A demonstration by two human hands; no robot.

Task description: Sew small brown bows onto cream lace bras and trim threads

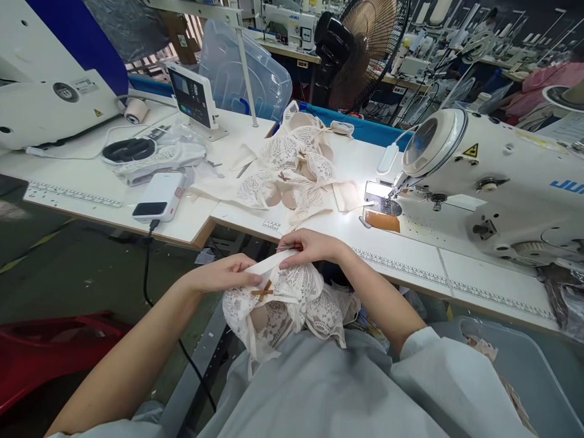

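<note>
A white lace bra [285, 292] with a small brown bow hangs between my hands, over my lap and below the table edge. My left hand [232, 272] pinches one end of its white band. On the band's other end, my right hand [308, 246] is closed, with small metal snips [290, 247] also between its fingers. More lace bras [292, 188] lie piled on the white table [237, 219] beyond my hands. To the right, the sewing machine [497, 176] has its lamp lit over the needle plate.
A white power bank [159, 196] with a black cable sits at the table's left edge. Behind it stand a control panel [194, 97] and a bagged bra. A fan [360, 52] is beyond the table. A grey bin [524, 365] stands at lower right, a red chair [55, 347] at lower left.
</note>
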